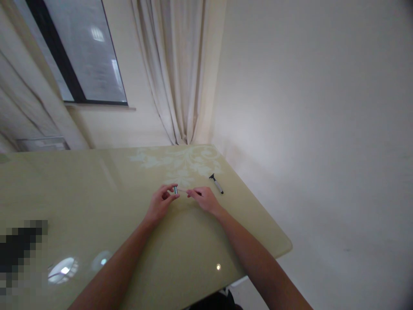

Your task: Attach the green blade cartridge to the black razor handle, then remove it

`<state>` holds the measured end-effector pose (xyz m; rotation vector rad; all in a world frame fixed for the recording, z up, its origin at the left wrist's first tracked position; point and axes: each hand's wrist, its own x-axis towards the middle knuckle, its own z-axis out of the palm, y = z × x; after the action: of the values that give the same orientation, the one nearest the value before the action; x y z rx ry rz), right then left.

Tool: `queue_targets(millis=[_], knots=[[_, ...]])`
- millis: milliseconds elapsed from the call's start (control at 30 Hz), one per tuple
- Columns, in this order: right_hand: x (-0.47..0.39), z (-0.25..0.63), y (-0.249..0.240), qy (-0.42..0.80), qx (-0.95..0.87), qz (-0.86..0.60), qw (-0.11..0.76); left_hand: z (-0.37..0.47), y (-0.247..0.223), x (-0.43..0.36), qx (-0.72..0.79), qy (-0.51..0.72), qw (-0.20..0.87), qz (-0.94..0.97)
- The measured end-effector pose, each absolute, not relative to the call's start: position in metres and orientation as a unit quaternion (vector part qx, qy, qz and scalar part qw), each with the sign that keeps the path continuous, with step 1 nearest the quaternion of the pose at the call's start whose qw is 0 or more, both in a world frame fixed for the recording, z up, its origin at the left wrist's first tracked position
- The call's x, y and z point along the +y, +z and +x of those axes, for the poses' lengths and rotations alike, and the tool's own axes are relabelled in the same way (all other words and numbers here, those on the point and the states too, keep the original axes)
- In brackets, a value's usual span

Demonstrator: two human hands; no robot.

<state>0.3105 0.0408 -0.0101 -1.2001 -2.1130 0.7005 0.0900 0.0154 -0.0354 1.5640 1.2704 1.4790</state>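
Note:
Between the thumb and fingertips of my left hand (160, 201) is a small flat razor cartridge (175, 190), held upright, with a teal strip and a dark band on it. My right hand (204, 199) pinches a thin pale stick (182, 190) that points left at the cartridge. Its tip reaches close to the cartridge; whether it touches is too small to tell. Just beyond my right hand, a razor handle (217, 184) with a grey grip and a black T-shaped top lies on the table.
Both hands are just above a glossy pale yellow-green table (129, 206) with a floral pattern at its far edge. A white wall (306, 129) runs along the right. Curtains (177, 64) and a window (90, 51) are behind. A dark pixelated patch covers the lower left.

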Motion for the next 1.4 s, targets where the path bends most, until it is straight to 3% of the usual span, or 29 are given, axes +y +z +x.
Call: queue_targets(millis=[700, 1400], knots=[[0.0391, 0.3073, -0.0073, 0.223, -0.769, -0.523, 0.291, 0.0885, -0.0359, 0.0154, 0.49, 0.55, 0.301, 0.605], [0.0364, 0.3046, -0.0024, 0.235, -0.783, -0.505, 0.276, 0.0878, -0.0328, 0.0124, 0.487, 0.542, 0.293, 0.619]])
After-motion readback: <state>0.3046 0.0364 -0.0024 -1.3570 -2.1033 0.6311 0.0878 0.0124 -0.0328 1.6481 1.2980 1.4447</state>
